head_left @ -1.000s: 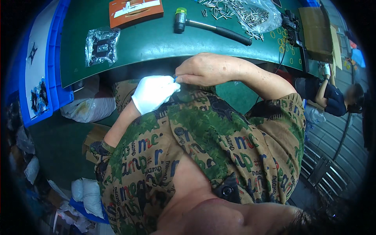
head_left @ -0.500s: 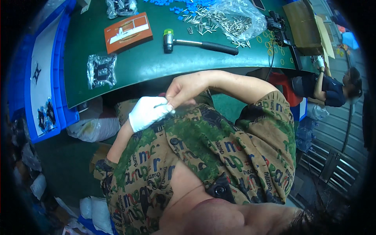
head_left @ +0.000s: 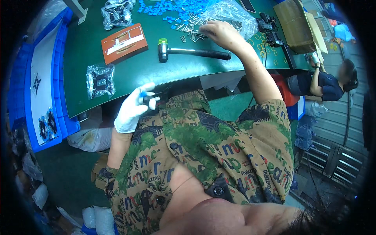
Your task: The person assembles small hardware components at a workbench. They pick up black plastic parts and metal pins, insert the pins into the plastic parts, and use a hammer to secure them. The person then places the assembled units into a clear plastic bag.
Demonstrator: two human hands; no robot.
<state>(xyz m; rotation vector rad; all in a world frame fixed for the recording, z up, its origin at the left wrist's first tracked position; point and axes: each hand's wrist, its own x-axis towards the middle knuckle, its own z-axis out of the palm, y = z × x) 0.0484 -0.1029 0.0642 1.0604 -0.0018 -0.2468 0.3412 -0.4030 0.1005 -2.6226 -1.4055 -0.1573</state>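
My gloved left hand (head_left: 132, 110) is near the table's front edge, its fingers closed round a small dark part (head_left: 146, 100) with a bit of blue on it. Most of that part is hidden by the glove. My bare right hand (head_left: 222, 34) reaches over the table to the loose metal pins (head_left: 192, 28), its fingers curled down at them. Whatever its fingertips may pinch is out of sight. A mallet (head_left: 192, 51) with a black grip and a green-tipped head lies just nearer than the right hand.
Small blue pieces (head_left: 172, 8) are heaped beyond the pins, beside a clear plastic bag (head_left: 246, 23). An orange box (head_left: 124, 42) and a bagged black part (head_left: 100, 81) lie at left. Yellow rings (head_left: 261, 44) and a cardboard box (head_left: 294, 26) are at right. A co-worker (head_left: 329, 82) sits beyond.
My hands were together at the table edge. The right one has moved away to the metal pins, and the left has turned, showing the dark part in its fingers.
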